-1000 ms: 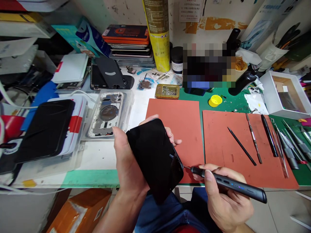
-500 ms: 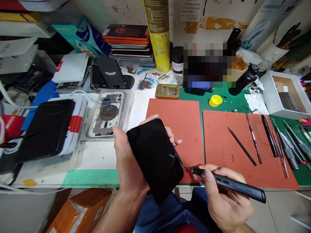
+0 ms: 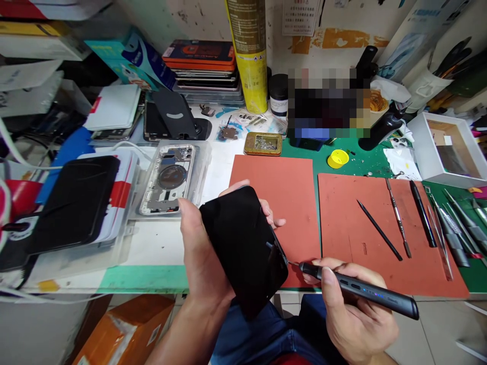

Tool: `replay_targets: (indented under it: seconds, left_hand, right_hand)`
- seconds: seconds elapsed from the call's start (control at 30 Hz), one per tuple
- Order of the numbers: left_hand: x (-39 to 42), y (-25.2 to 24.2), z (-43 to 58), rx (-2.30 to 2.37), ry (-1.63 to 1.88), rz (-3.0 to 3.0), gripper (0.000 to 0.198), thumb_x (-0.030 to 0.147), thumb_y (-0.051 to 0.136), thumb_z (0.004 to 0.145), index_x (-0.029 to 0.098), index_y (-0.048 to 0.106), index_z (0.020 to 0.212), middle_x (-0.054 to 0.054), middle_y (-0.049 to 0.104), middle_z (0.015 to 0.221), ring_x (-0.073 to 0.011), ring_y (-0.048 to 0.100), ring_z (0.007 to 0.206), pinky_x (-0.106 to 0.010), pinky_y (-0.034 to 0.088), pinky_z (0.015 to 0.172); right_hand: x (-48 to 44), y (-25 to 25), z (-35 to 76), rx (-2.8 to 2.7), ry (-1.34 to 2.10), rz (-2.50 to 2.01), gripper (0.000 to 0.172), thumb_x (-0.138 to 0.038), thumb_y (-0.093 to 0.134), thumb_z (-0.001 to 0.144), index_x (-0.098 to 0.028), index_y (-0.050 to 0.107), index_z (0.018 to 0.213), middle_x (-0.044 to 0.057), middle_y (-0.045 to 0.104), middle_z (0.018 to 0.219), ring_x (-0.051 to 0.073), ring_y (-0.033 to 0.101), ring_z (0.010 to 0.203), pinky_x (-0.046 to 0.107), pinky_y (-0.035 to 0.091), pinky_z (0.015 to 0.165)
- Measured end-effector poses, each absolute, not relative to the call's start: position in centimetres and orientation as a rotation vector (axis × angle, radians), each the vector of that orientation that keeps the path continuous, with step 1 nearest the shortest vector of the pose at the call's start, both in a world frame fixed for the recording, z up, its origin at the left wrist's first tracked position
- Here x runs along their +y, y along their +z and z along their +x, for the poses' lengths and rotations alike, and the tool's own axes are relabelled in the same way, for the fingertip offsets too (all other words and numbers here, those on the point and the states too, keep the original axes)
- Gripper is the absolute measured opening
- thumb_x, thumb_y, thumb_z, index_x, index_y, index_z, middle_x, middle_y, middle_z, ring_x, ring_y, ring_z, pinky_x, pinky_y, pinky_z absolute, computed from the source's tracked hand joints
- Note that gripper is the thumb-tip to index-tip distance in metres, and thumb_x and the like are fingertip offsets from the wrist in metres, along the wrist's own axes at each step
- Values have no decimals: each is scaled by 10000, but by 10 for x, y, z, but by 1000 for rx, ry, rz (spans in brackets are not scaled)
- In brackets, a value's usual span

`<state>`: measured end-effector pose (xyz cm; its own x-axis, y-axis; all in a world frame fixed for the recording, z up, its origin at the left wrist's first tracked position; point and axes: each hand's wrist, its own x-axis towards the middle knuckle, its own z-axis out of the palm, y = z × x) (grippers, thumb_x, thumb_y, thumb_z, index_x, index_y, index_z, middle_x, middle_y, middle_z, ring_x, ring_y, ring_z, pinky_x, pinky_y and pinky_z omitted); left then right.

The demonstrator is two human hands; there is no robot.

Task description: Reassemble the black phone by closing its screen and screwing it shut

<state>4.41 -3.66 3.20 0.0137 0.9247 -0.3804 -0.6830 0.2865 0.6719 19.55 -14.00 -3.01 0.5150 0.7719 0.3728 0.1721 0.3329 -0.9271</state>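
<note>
My left hand [image 3: 201,258] cradles a black smartphone [image 3: 243,248], tilted with its dark glass face up and its fingers curling round the far edge. My right hand [image 3: 353,304] grips a slim black electric precision screwdriver [image 3: 365,289] with small blue lights on its barrel. The thin bit of the screwdriver sits at the phone's right edge, near a small dark notch. The exact contact point is too small to make out.
A stripped phone housing [image 3: 167,180] lies in a clear tray on the white bench. Two red-orange silicone mats [image 3: 272,203] [image 3: 388,233] lie to the right, the farther one bearing a spudger and pry tools. Tweezers lie on a green mat [image 3: 472,274] at right.
My hands, the phone and the screwdriver keep the same hold. The whole view has shifted only slightly.
</note>
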Motion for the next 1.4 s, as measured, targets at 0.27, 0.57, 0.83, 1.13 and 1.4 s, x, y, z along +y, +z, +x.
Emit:
replay_targets:
  seconds: [0.27,0.57,0.83,1.13,1.4]
  left_hand:
    - [-31,29,43,854,1294,300,840,875,279,1061,212,787,1156,-132,753,859,-284,736,780,-477,698,769]
    - [-33,30,43,584,1222,180,819,875,302,1064,201,765,1113,-75,641,870,-200,641,745,-382,664,742]
    - [-50,37,53,536,1183,196,803,854,310,1076,199,765,1164,-80,646,883,-206,643,751,-396,668,757]
    - [-58,45,58,585,1163,186,804,843,298,1081,191,768,1112,-86,650,856,-211,640,731,-397,667,733]
    - [-52,42,54,618,1158,266,825,854,271,1078,193,764,1119,-104,689,886,-226,670,758,-425,680,773]
  right_hand:
    - [-136,-19,204,-627,774,-1207,149,-199,845,1012,-225,707,1061,24,864,912,189,835,630,289,727,610]
    - [-141,13,244,-233,1190,-1141,329,-401,1024,826,-182,801,926,48,831,829,141,780,609,223,687,625]
    - [-170,14,246,-290,1192,-1091,251,-349,995,863,-200,812,949,51,842,878,152,797,648,236,688,640]
    - [-180,15,243,-343,1144,-1087,248,-357,970,889,-199,795,963,52,835,889,161,796,648,255,683,625]
    - [-171,6,236,-422,1030,-1159,298,-366,979,878,-197,765,994,51,836,865,198,804,611,322,700,619]
